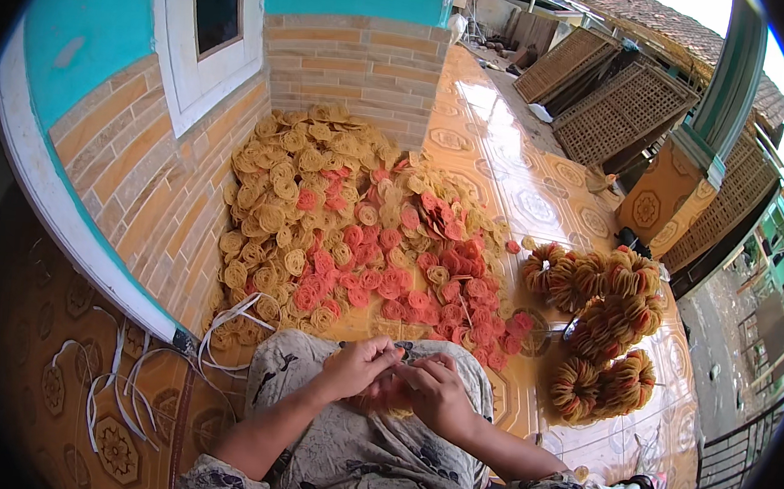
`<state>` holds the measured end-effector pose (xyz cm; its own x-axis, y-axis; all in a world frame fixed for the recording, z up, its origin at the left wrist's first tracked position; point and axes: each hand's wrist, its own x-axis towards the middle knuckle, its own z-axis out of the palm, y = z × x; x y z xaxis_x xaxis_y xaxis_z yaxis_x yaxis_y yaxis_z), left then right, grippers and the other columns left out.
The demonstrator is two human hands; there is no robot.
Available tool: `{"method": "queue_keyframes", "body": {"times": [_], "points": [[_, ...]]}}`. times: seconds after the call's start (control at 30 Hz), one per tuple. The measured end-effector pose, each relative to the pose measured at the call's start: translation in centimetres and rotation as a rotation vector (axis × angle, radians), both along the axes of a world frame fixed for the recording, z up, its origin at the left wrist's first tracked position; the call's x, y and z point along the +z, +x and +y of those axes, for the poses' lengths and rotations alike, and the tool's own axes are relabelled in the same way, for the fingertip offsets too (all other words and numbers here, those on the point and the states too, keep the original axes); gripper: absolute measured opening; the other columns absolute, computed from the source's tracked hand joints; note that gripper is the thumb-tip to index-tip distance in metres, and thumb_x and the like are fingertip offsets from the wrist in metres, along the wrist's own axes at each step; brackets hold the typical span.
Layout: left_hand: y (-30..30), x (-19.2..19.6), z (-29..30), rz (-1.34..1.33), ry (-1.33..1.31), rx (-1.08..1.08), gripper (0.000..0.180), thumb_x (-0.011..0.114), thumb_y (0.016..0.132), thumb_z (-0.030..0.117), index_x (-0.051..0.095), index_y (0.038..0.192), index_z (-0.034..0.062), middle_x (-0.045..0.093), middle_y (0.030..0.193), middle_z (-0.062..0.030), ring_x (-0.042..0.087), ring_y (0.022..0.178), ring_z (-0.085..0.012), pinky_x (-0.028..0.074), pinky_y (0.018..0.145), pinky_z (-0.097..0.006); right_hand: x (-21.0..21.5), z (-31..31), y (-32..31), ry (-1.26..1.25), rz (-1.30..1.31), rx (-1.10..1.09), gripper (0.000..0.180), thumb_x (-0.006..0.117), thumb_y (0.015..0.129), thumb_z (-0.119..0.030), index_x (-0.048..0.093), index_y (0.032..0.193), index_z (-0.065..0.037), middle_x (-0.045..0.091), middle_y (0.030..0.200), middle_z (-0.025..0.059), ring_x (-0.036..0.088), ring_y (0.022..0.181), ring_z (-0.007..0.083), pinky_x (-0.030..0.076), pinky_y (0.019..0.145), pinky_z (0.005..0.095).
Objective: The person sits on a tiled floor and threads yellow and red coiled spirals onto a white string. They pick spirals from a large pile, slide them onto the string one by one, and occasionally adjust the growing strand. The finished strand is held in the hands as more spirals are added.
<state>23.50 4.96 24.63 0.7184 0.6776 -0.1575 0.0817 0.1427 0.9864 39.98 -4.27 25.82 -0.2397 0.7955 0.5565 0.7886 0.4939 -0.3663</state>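
My left hand (361,368) and my right hand (440,395) meet above my lap, fingers bent and pinched close together. What they pinch is too small and too covered to make out. Just under the hands, on the patterned grey cloth (306,438) over my legs, part of a bundle of yellowish and reddish discs (388,402) shows, mostly hidden by the fingers. Beyond my knees spreads a large heap of thin, round, coiled discs, with yellow ones (273,186) mainly at the back and left, and red ones (389,281) toward the front and right.
Rings of tightly strung discs (606,328) lie on the tiled floor at right. White strips (118,389) curl at left beside the wall corner. A tiled wall (354,69) bounds the heap; a pillar (663,204) and woven racks (624,111) stand beyond.
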Motion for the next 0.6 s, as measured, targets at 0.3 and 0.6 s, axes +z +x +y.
{"method": "queue_keyframes", "body": {"times": [0.3,0.6], "points": [[-0.4,0.9,0.9,0.135,0.835,0.097,0.025,0.062,0.092,0.028,0.055,0.089,0.0038,0.061,0.072,-0.0104,0.061,0.067,-0.0266,0.046,0.064,-0.037,0.6,1.8,2.6,-0.981,0.469,0.126,0.024,0.062,0.09,-0.021,0.065,0.099,0.001,0.066,0.075,0.0062,0.061,0.067,0.0134,0.048,0.064,0.028],[-2.8,-0.8,-5.1,0.347,1.044,0.086,0.02,0.063,0.089,0.026,0.059,0.084,0.0076,0.059,0.075,-0.0051,0.058,0.073,-0.0251,0.04,0.07,-0.037,-1.6,-0.7,0.8,-1.256,1.029,0.083,0.026,0.06,0.096,-0.025,0.062,0.099,0.002,0.063,0.078,0.0028,0.056,0.069,0.0051,0.043,0.059,0.0191]]}}
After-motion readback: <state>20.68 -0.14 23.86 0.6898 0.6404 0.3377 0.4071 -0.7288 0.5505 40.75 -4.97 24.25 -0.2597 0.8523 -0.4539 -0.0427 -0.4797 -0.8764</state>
